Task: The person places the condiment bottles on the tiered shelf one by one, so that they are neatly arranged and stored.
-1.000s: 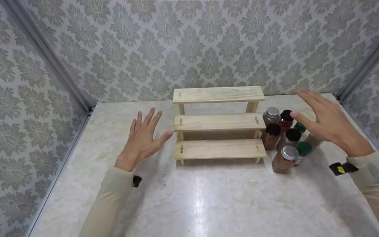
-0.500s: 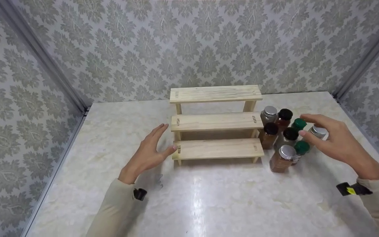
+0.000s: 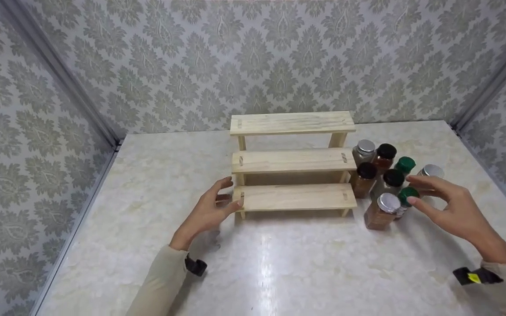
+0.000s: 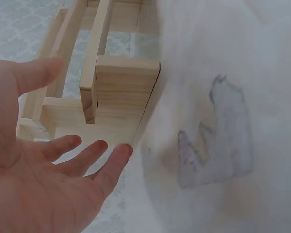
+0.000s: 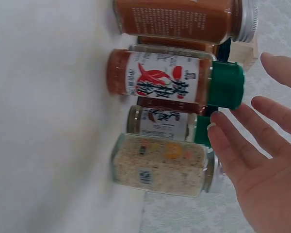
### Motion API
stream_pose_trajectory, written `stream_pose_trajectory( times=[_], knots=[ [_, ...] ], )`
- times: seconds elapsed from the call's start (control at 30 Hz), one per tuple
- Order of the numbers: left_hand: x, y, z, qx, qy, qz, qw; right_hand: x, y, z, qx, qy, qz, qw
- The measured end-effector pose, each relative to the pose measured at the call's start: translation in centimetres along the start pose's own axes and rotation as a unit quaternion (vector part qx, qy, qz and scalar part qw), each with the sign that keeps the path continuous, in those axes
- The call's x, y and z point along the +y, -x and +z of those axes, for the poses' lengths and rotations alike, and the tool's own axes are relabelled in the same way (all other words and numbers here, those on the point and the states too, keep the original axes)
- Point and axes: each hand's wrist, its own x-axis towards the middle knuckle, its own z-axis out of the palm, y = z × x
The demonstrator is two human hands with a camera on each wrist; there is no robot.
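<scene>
**Both hands empty: L at rack, R at jars**

We've got the wooden 3-tier rack (image 3: pixel 294 198) standing upright on the tabletop (image 3: pixel 305 259), near the back wall (image 3: pixel 257 57), approx. centre. Left hand (image 3: pixel 209 210) is at its left end: fingers loosely bent, thumb well apart from them, nothing held. Thumb tip overlaps the lowest shelf's edge in head view – we can't tell if it's touching.

Right hand (image 3: pixel 457 213) is at the jar cluster, just right of the rack. Fingers slightly bent, wide thumb-to-finger gap, nothing held. Nearest is the chili-label jar (image 5: pixel 174 78), green cap, between thumb & fingers in head view; contact w/ cap unclear to us.

We count 8 jars, all upright, packed close. Front: reddish-brown jar (image 3: pixel 381 214), silver lid. Far right: pale grainy jar (image 5: pixel 160 165), also silver lid, partly behind the hand in head view. Behind chili jar: small green-capped jar (image 5: pixel 165 124). Rest, nearer the rack: 3 black-lidded – brown jar (image 3: pixel 363 183), clear-sided jar (image 3: pixel 387 188), dark red jar (image 3: pixel 383 164) – plus grey jar (image 3: pixel 362 156), silver lid, at the back.
</scene>
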Motion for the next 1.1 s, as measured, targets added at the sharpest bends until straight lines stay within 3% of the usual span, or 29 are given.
stream_pose_trajectory(
  times=[0.33, 0.67, 1.1],
  knots=[
    [-0.2, -0.1, 0.4, -0.029, 0.052, -0.026, 0.9979, 0.4, 0.6, 1.3, 0.019, -0.041, 0.007, 0.9989],
    [-0.1, -0.1, 0.9, -0.023, 0.07, -0.029, 0.9969, 0.7, 1.3, 1.5, 0.023, -0.027, 0.015, 0.9993],
    [-0.3, -0.5, 1.2, 0.011, 0.165, -0.066, 0.984, -2.0, -0.4, -1.5, 0.055, 0.032, 0.0, 0.998]
  ],
)
